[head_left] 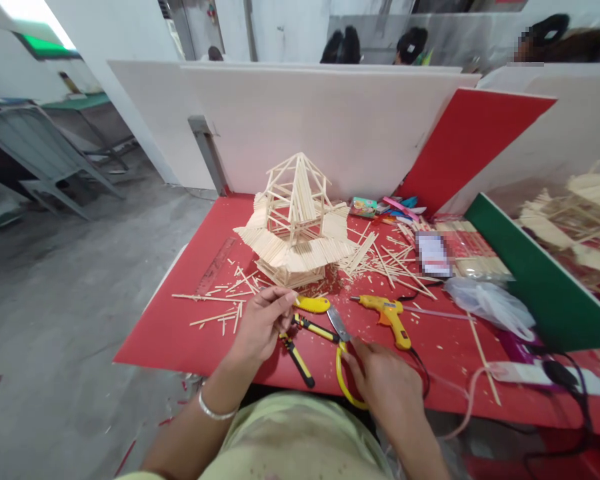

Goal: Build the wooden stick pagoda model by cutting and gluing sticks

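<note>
A model house of thin wooden sticks (294,223) stands on the red table (180,320). In front of it my left hand (261,325) is closed in a pinch on something I cannot make out, right beside black-and-yellow pliers (300,347) and a yellow-handled tool (314,305). My right hand (384,381) lies on the yellow handle loop of a pair of scissors (341,347), its fingers curled round it. A yellow glue gun (389,317) lies just beyond the right hand.
Loose sticks (220,300) litter the table, with a ruler (215,267) at left. A clear plastic bag (490,303), bundled sticks (475,257) and black cables (565,380) lie at right. White, red and green boards wall the desk. A grey chair (35,153) stands far left.
</note>
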{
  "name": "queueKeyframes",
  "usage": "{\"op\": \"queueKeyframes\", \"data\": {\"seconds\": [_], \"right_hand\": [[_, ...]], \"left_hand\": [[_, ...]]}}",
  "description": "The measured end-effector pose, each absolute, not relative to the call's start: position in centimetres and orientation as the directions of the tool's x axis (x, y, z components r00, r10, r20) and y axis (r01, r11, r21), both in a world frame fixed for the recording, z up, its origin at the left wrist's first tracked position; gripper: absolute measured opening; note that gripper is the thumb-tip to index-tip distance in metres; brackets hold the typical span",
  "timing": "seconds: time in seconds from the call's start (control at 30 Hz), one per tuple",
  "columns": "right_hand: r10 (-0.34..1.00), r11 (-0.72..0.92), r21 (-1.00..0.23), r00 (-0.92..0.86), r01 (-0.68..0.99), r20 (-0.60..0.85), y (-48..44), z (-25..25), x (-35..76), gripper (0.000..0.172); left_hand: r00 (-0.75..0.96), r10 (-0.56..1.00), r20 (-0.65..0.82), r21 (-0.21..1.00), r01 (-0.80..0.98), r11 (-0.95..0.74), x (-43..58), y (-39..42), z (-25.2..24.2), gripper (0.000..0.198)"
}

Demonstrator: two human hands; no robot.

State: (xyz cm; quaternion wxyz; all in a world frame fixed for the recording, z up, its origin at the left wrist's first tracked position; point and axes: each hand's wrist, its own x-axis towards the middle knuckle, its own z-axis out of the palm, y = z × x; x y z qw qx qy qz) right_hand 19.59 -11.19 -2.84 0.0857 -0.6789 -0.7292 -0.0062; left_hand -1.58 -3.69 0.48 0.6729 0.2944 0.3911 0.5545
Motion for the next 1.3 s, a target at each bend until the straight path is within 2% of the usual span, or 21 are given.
{"op": "queueKeyframes", "data": {"seconds": [0.07, 0.13, 0.2, 0.27, 0.57, 0.8, 1.17, 1.3], "right_hand": [[0.915, 0.219, -0.209, -0.127, 0.953, 0.382, -9.6, -0.4, 18.2, 0.028], [0.779, 0.391, -0.263, -0.165, 0.882, 0.605, -7.7, 2.1, 16.4, 0.024], [0.640, 0.528, -0.258, -0.180, 0.809, 0.747, -5.7, 4.1, 14.7, 0.019], [0.559, 0.599, -0.247, -0.177, 0.762, 0.810, -3.8, 5.2, 13.3, 0.020], [0.462, 0.652, -0.193, -0.182, 0.733, 0.868, 1.1, 5.5, 12.0, 0.026], [0.380, 0.598, -0.180, -0.079, 0.781, 0.922, 3.6, 6.4, 11.5, 0.018], [0.411, 0.571, -0.168, -0.103, 0.804, 0.906, 4.8, 6.1, 10.9, 0.014], [0.430, 0.563, -0.171, -0.110, 0.808, 0.896, 4.9, 5.8, 10.9, 0.015]], "left_hand": [[0.068, 0.982, -0.178, 0.835, -0.517, 0.187, -1.8, -3.1, 1.3, 0.023], [0.071, 0.983, -0.168, 0.844, -0.505, 0.181, -2.0, -2.4, 2.3, 0.024], [0.074, 0.983, -0.166, 0.854, -0.488, 0.181, -2.2, -1.7, 3.4, 0.025], [0.076, 0.985, -0.156, 0.866, -0.468, 0.173, -2.3, -1.1, 4.7, 0.027], [0.059, 0.994, -0.092, 0.892, -0.439, 0.109, -3.1, 2.2, 7.5, 0.029], [0.022, 0.998, -0.053, 0.886, -0.460, 0.057, -3.1, 4.7, 7.8, 0.035], [0.098, 0.986, -0.133, 0.895, -0.416, 0.162, -3.0, 6.7, 8.3, 0.041], [0.100, 0.986, -0.137, 0.899, -0.405, 0.166, -3.1, 6.8, 8.4, 0.037]]}}
